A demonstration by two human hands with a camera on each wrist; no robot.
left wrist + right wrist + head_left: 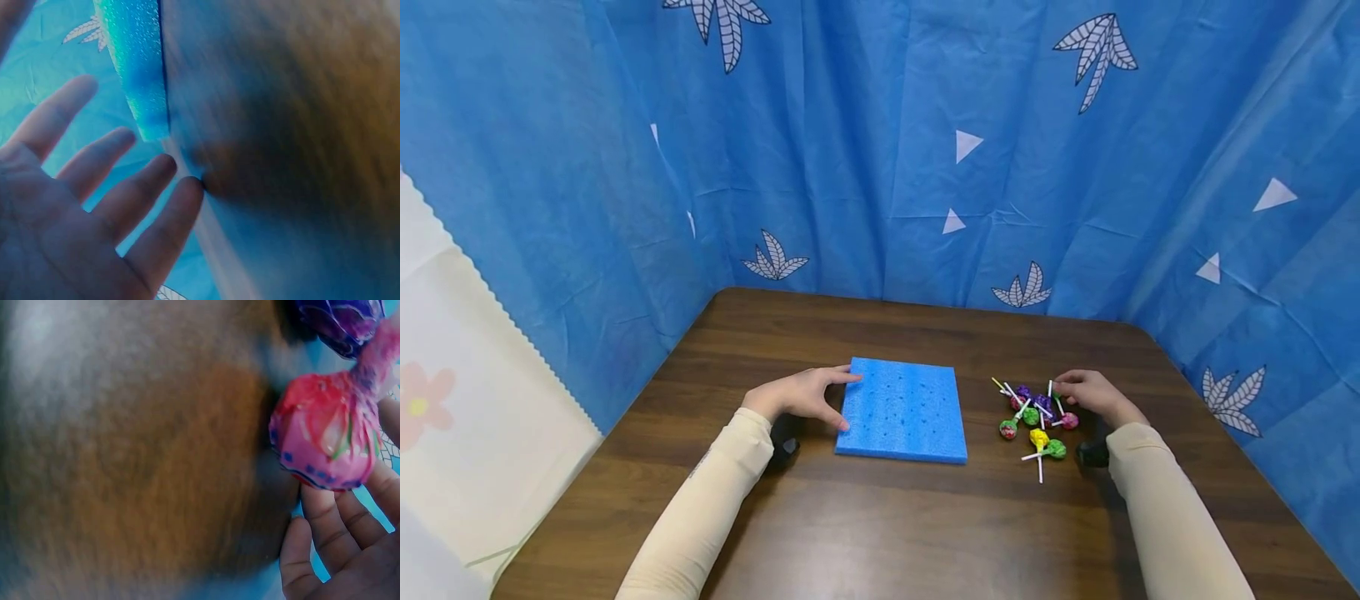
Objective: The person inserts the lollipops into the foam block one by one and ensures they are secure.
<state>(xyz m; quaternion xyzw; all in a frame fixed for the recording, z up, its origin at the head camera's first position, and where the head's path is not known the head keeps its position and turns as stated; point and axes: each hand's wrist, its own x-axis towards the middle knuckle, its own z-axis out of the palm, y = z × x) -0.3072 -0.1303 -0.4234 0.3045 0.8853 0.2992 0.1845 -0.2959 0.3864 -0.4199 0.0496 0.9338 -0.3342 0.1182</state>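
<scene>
A blue foam block (904, 410) dotted with small holes lies flat on the table. My left hand (805, 394) is at its left edge, thumb and forefinger spread along that side. In the left wrist view the other fingers (153, 231) extend loosely beside the foam's end (147, 94). At the right, my right hand (1097, 396) reaches into a heap of wrapped lollipops, fingertips beside a green lollipop (1057, 395). I cannot tell whether they pinch a stick. A pink lollipop (328, 434) looms before its fingers in the right wrist view, near a purple lollipop (344, 322).
Nearer the front of the heap are a yellow lollipop (1038, 439) and another green lollipop (1056, 449), sticks crossed. A red-and-green lollipop (1008, 429) lies left of them. The brown wooden table (880, 525) ends at a blue patterned curtain (880, 167) behind and at both sides.
</scene>
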